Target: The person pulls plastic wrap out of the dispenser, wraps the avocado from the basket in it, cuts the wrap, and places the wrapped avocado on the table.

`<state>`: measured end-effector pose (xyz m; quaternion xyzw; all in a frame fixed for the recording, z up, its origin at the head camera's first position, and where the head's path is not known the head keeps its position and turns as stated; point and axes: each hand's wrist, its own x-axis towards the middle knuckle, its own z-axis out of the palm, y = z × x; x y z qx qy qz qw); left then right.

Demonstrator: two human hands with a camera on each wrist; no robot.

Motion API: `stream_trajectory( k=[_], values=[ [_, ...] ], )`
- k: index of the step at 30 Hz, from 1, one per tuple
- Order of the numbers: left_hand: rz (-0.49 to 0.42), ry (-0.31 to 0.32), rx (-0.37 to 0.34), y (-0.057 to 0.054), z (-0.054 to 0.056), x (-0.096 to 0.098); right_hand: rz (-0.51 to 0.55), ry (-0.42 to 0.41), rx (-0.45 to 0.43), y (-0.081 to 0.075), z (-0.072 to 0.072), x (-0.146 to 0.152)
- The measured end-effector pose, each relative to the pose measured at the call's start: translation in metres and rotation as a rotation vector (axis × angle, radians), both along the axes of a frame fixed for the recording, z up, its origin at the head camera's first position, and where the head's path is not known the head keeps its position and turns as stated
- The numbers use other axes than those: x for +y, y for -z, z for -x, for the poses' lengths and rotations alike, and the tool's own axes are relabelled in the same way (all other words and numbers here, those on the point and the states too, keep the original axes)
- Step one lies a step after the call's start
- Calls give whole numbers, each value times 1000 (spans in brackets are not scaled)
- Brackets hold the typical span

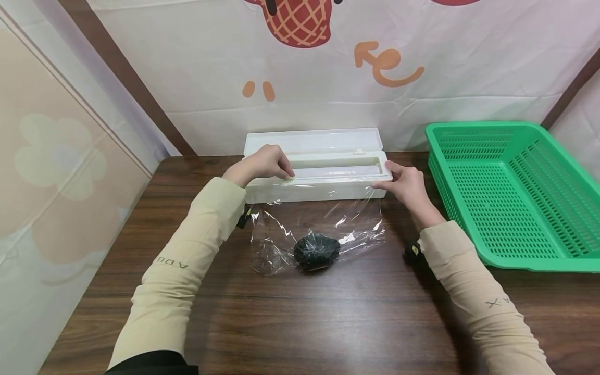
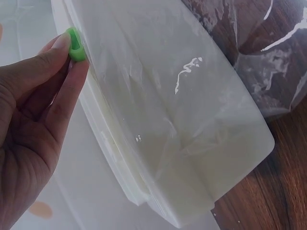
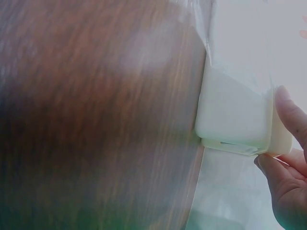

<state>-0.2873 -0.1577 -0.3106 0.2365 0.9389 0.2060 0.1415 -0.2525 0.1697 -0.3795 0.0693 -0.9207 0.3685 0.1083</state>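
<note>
My left hand [image 1: 267,162] pinches a small green slide cutter [image 2: 76,45] on the top front edge of a white cling film box [image 1: 319,192]. The cutter is mostly hidden by the fingers in the head view. At the box's right end my right hand [image 1: 407,182] grips the corner between thumb and fingers. The box's lid [image 1: 314,139] stands raised at the back, and a roll [image 1: 337,171] shows inside. Clear cling film [image 1: 276,229] runs over the front wall down onto the table, draping a dark oval thing like an avocado [image 1: 316,251].
A green plastic basket [image 1: 497,263] stands on the right of the brown wooden table [image 1: 319,328], close to the right forearm. Behind the box hangs a white printed cloth [image 1: 328,104]; another pale cloth [image 1: 70,208] borders the table's left side.
</note>
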Motion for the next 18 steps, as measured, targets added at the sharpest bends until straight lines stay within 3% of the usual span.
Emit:
stream_trajectory(
  k=[18],
  values=[
    [9,-17,0,-2,-3,-4,4,-11,10,3,2,1]
  ],
)
